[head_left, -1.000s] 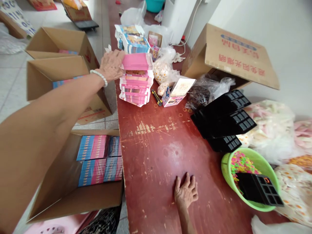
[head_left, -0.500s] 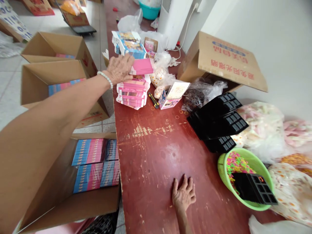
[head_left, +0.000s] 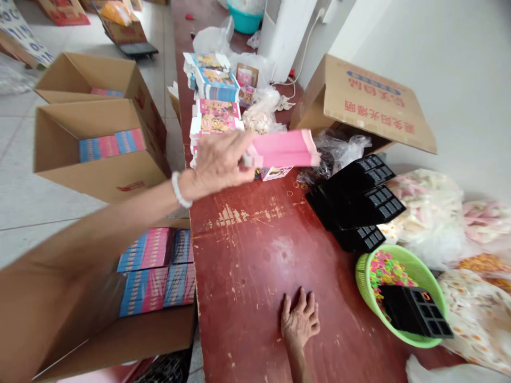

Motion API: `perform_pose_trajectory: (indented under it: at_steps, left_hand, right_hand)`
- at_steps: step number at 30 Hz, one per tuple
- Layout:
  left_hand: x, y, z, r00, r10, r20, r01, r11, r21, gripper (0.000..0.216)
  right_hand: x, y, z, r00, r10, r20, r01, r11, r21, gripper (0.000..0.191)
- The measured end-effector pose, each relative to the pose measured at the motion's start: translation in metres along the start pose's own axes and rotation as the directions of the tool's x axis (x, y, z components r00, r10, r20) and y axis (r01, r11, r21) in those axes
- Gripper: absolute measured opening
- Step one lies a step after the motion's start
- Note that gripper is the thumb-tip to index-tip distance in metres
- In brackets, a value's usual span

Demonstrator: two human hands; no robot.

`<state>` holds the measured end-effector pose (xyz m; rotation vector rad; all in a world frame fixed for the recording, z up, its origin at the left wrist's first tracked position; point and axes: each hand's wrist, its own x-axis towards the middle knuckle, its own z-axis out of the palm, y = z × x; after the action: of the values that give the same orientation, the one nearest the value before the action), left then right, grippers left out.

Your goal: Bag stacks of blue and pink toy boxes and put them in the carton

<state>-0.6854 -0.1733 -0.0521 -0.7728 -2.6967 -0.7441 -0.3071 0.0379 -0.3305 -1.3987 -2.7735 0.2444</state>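
Observation:
My left hand (head_left: 225,159), with a pale bead bracelet at the wrist, pinches a flattened pink carton (head_left: 283,149) by its left end, in the air over the table. Whether it is one carton or several pressed together I cannot tell, as it is blurred. Just behind the hand lies a stack of pink printed cartons (head_left: 217,114), partly hidden by it. A stack of blue printed cartons (head_left: 219,85) lies farther back. My right hand (head_left: 300,319) rests flat on the red table (head_left: 247,266), fingers spread, holding nothing.
A green basket (head_left: 399,252) of small colourful rings stands at the right, near black trays (head_left: 351,202) and filled plastic bags (head_left: 427,218). An open cardboard box (head_left: 159,332) with blue and pink packs is below the table's left edge. Another cardboard box (head_left: 371,101) lies against the wall.
My left hand has moved toward me and right, lifting the flattened pink carton off the pink stack, whose printed top now shows. My right hand stays in place.

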Motion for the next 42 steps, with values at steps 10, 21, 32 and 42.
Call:
perform_pose_trajectory:
  at_steps: [10,21,32,42]
  left_hand:
    - [-0.216,-0.002,0.153,0.400,-0.443,0.803,0.900,0.023,-0.436,0.072]
    - [-0.229,0.002,0.155,0.436,-0.383,0.814,0.887,0.032,-0.460,0.075]
    - [-0.232,0.014,0.138,0.835,-0.357,0.419,0.550,0.516,-0.657,0.053]
    - [-0.365,0.043,0.133,0.802,0.482,0.354,-0.484,0.871,-0.090,0.047]
  right_hand:
    - [0.001,0.001,-0.009,0.999,-0.013,0.053,0.014,1.000,-0.010,0.067]
    - [0.002,0.006,-0.002,0.999,-0.014,0.038,0.014,1.000,0.011,0.068]
    - [0.002,0.010,0.000,0.999,-0.020,0.047,0.020,1.000,0.012,0.068]
    - [0.003,0.013,0.000,0.997,-0.008,0.080,0.008,1.000,0.007,0.071]
